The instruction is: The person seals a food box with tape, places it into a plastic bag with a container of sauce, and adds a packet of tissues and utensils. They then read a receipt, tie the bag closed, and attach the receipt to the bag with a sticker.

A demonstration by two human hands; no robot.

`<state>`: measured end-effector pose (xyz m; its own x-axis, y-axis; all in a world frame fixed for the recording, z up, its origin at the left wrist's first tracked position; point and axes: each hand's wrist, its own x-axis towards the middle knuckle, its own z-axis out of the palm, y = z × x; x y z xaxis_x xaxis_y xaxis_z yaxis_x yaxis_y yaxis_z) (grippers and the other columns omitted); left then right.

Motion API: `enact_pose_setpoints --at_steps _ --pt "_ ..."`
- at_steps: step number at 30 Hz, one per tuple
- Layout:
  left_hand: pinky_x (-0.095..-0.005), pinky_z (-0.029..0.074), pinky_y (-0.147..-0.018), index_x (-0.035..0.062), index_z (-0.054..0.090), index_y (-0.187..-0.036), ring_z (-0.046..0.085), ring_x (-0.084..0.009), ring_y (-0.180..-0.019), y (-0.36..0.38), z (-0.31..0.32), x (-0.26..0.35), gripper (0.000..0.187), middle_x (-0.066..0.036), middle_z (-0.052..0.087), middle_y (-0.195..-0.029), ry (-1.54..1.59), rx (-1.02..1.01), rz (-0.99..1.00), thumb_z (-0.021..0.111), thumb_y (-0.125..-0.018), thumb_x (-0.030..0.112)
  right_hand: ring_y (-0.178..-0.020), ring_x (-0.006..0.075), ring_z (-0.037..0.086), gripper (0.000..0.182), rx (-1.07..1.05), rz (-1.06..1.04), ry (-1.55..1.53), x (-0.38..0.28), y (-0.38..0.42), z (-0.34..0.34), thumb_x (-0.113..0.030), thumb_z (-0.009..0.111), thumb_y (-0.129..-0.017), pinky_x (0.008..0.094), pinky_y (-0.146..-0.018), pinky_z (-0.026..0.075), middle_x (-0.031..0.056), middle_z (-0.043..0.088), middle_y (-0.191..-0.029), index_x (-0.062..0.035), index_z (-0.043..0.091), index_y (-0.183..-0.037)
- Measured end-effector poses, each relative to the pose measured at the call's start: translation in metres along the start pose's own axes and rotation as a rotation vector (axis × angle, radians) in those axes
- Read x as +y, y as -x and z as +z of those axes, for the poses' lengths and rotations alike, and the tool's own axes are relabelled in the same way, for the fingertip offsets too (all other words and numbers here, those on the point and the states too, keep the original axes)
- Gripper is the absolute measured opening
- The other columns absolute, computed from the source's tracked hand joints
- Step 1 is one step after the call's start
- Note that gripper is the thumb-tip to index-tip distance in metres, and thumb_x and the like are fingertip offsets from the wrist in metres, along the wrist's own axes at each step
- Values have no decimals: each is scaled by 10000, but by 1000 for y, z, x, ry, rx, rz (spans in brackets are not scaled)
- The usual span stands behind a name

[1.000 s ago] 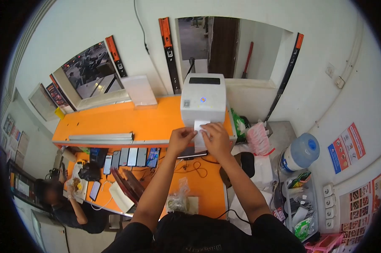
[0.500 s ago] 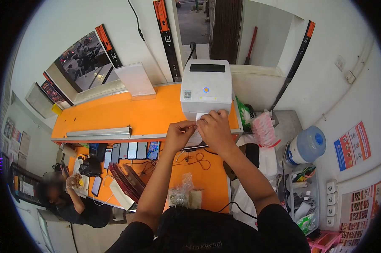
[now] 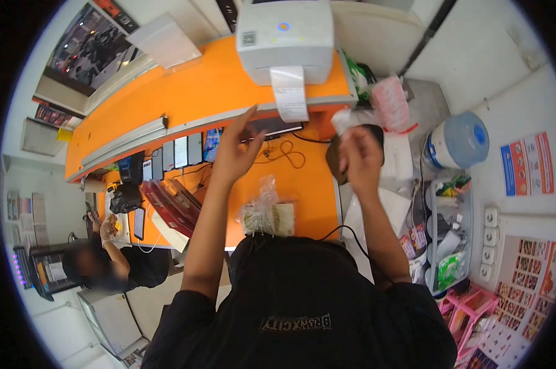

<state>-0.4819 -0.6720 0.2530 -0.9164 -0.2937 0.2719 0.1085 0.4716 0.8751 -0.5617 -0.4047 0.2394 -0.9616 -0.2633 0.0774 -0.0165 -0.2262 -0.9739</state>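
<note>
A white label printer (image 3: pixel 284 43) stands on the orange counter, and a printed paper strip (image 3: pixel 289 95) hangs from its front slot. My left hand (image 3: pixel 236 147) is left of the strip and below it, with the fingers apart and nothing in them. To the right, my right hand (image 3: pixel 361 154) is closed and blurred by motion. A small white slip of paper (image 3: pixel 341 121) shows at its fingertips. Nearer my body, a clear plastic-wrapped package (image 3: pixel 269 215) lies on the lower orange desk.
Several phones (image 3: pixel 180 152) stand in a row under the shelf, beside dark red folders (image 3: pixel 170 203). A co-worker (image 3: pixel 121 264) sits at left. A water jug (image 3: pixel 462 141) and a plastic bin (image 3: pixel 450 240) are at right. Cables cross the desk.
Both hands have come away from the printer's slot, the left hand down and left, the right hand to the right with a white slip. The view has tilted downward.
</note>
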Motion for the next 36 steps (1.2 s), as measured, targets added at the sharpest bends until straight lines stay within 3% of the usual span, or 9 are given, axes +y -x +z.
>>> enact_pose_setpoints --at_steps 5,8,12,14,20,29,32,34,36 --pt "-463 370 -1121 65 328 -1573 409 -361 -1405 142 -28 -28 928 -210 476 -1488 -154 -408 -84 806 -781 125 -589 106 596 232 -64 441 59 155 121 -65 -187 533 -1061 246 -499 475 84 704 -967 -13 608 -1195" --pt "-514 317 -1161 39 471 -1475 328 -395 -1467 189 1 -33 795 -226 431 -1513 -335 -333 -170 833 -782 181 -607 120 613 269 11 567 -21 173 161 -78 -191 537 -1059 255 -509 493 105 713 -1019 3 597 -1235" --pt "-518 284 -1174 -4 634 -1265 364 -413 -1440 201 24 -80 551 -237 512 -1436 -548 -324 -31 832 -807 229 -594 104 582 280 38 493 -81 174 167 -73 -182 555 -1049 250 -506 498 79 680 -933 10 618 -1242" --pt "-478 401 -1098 -30 701 -1062 544 -401 -1296 198 30 -86 278 -235 656 -1229 -529 -298 23 735 -916 204 -611 96 570 263 75 454 -33 160 161 -65 -174 572 -1039 246 -502 495 61 652 -901 16 644 -1205" --pt "-360 552 -798 -60 688 -1052 735 -280 -895 202 28 -90 317 -193 748 -963 -290 35 -25 493 -1078 190 -672 96 588 286 74 180 71 140 146 -62 -178 580 -1035 246 -532 515 54 640 -874 31 656 -1214" --pt "-335 506 -830 -61 628 -1005 646 -193 -893 200 -15 -42 328 -157 714 -977 -175 333 -30 450 -1097 198 -728 96 618 288 24 198 -20 86 164 -56 -178 557 -1049 246 -612 528 30 634 -804 41 657 -1207" --pt "-322 500 -813 -32 578 -953 625 -197 -871 185 -30 8 337 -149 674 -938 -17 490 0 442 -1105 237 -765 155 647 252 66 -45 134 49 163 -42 -138 580 -1027 300 -700 542 75 686 -896 31 669 -1192" --pt "-316 496 -802 2 538 -912 614 -194 -845 176 -37 44 373 -137 642 -897 250 547 56 440 -1108 304 -846 180 660 238 140 -562 313 33 158 -26 -93 558 -1026 284 -720 538 119 714 -1037 20 669 -1204" --pt "-317 497 -797 8 533 -903 613 -194 -832 173 -45 61 389 -127 630 -871 278 565 62 447 -1104 328 -934 266 671 247 -28 -769 353 20 165 -8 -63 590 -975 339 -791 539 139 715 -1160 -17 698 -1193"
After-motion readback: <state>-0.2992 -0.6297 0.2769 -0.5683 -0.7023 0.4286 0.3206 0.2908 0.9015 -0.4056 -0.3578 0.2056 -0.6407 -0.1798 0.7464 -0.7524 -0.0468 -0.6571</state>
